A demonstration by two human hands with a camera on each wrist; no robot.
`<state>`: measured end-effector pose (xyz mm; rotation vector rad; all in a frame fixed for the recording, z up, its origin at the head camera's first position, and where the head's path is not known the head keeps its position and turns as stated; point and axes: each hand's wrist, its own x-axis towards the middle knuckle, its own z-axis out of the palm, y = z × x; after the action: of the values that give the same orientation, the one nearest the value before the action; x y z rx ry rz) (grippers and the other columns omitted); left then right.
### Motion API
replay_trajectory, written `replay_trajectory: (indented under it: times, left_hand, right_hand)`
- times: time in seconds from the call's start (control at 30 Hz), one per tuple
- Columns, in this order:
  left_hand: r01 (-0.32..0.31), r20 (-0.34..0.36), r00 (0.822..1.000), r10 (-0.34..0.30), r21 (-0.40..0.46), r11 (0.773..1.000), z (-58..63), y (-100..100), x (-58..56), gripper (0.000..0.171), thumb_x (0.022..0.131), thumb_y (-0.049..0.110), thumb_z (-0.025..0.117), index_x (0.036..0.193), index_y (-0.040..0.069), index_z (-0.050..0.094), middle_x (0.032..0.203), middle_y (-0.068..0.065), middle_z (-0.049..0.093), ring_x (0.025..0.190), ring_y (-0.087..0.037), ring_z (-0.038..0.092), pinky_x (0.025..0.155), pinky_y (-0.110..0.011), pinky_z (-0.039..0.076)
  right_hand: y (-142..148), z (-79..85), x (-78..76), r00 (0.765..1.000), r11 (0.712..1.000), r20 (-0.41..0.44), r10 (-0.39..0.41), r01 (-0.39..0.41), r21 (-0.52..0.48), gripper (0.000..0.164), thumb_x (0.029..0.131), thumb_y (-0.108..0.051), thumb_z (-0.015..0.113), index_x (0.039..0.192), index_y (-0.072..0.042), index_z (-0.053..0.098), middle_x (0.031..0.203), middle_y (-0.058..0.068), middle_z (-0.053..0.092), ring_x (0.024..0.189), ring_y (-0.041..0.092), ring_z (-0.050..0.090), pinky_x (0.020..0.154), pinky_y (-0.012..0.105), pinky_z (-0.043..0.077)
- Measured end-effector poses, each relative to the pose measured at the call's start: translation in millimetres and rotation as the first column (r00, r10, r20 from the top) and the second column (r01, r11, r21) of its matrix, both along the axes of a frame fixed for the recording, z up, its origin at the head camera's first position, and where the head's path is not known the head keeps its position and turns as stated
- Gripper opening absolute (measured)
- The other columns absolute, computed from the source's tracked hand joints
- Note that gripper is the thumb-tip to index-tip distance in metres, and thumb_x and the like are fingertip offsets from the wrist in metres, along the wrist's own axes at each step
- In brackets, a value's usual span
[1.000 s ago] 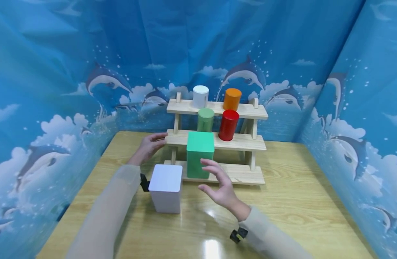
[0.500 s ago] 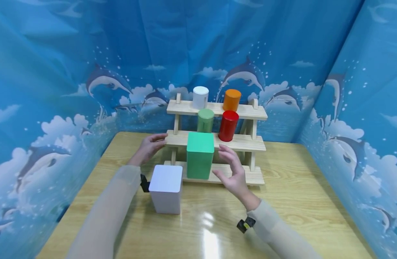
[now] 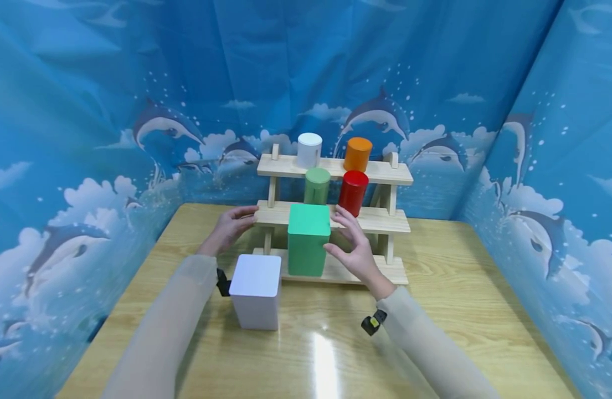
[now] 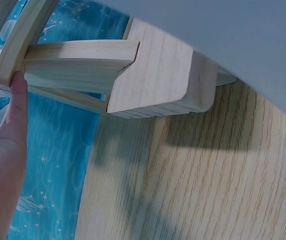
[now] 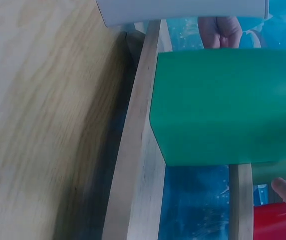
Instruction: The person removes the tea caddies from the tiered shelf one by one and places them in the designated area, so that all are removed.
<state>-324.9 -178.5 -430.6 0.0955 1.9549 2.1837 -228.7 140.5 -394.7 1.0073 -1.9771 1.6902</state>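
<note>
Partly, the green box (image 3: 306, 252) hides a green cylinder (image 3: 317, 185).

Right fingers (image 3: 349, 223) higher beside green box (image 3: 307, 244)

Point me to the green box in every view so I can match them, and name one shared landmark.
Head: the green box stands just below the picture's centre, on the lowest tier.
Left wrist: not in this picture.
Right wrist: it fills much of the right half, reaching the right edge.
Shared landmark: the wooden shelf, partly visible in both wrist views.
</note>
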Motion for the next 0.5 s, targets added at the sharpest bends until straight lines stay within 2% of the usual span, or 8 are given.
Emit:
replay_trajectory:
  times: [0.1, 0.17, 0.33, 0.43, 0.5]
  left_hand:
    - [0.008, -0.001, 1.000, -0.008, 0.000, 1.000, 4.8, 1, 3.7, 0.046, 0.092, 0.006, 0.058, 0.135, 0.001, 0.043, 0.140, -0.015, 0.040, 0.116, -0.019, 0.050, 0.102, -0.033, 0.040]
    - [0.001, 0.002, 1.000, -0.001, 0.008, 1.000, 2.4, 1, 1.9, 0.046, 0.091, 0.006, 0.059, 0.135, 0.001, 0.044, 0.139, -0.014, 0.041, 0.115, -0.018, 0.051, 0.101, -0.032, 0.041]
    - [-0.031, -0.002, 1.000, 0.032, 0.017, 0.999, -10.4, 0, -6.7, 0.045, 0.090, 0.008, 0.061, 0.133, 0.004, 0.047, 0.137, -0.011, 0.044, 0.115, -0.018, 0.051, 0.098, -0.029, 0.044]
    - [-0.037, -0.008, 0.999, 0.037, 0.019, 0.999, -12.3, 0, -7.5, 0.045, 0.090, 0.008, 0.061, 0.133, 0.003, 0.047, 0.136, -0.011, 0.045, 0.115, -0.019, 0.051, 0.097, -0.028, 0.045]
    - [-0.038, -0.007, 0.999, 0.038, 0.023, 0.999, -12.3, 0, -7.3, 0.045, 0.090, 0.008, 0.060, 0.133, 0.003, 0.047, 0.136, -0.011, 0.045, 0.115, -0.019, 0.051, 0.098, -0.029, 0.044]
  right_hand:
    - [-1, 0.6, -4.8, 0.999, 0.999, 0.032, 0.034, -0.034, 0.003, 0.054, 0.076, 0.018, 0.064, 0.125, 0.016, 0.042, 0.142, 0.033, 0.024, 0.129, 0.048, 0.024, 0.097, 0.067, 0.031]
    - [-1, 0.6, -7.3, 0.997, 0.999, 0.053, 0.051, -0.051, 0.005, 0.054, 0.077, 0.016, 0.064, 0.125, 0.015, 0.041, 0.143, 0.032, 0.024, 0.131, 0.046, 0.024, 0.096, 0.069, 0.030]
    - [-2, -0.6, -12.6, 0.995, 0.998, 0.089, 0.055, -0.057, 0.020, 0.054, 0.079, 0.011, 0.066, 0.127, 0.013, 0.042, 0.146, 0.024, 0.026, 0.131, 0.041, 0.026, 0.098, 0.067, 0.031]
    - [-3, -0.8, -15.2, 0.993, 0.998, 0.098, 0.058, -0.062, 0.031, 0.055, 0.079, 0.009, 0.067, 0.128, 0.012, 0.042, 0.147, 0.022, 0.026, 0.132, 0.041, 0.026, 0.098, 0.065, 0.032]
    - [-4, -0.6, -16.6, 0.993, 0.997, 0.099, 0.066, -0.070, 0.036, 0.056, 0.079, 0.009, 0.067, 0.129, 0.012, 0.042, 0.146, 0.025, 0.024, 0.131, 0.042, 0.025, 0.098, 0.064, 0.033]
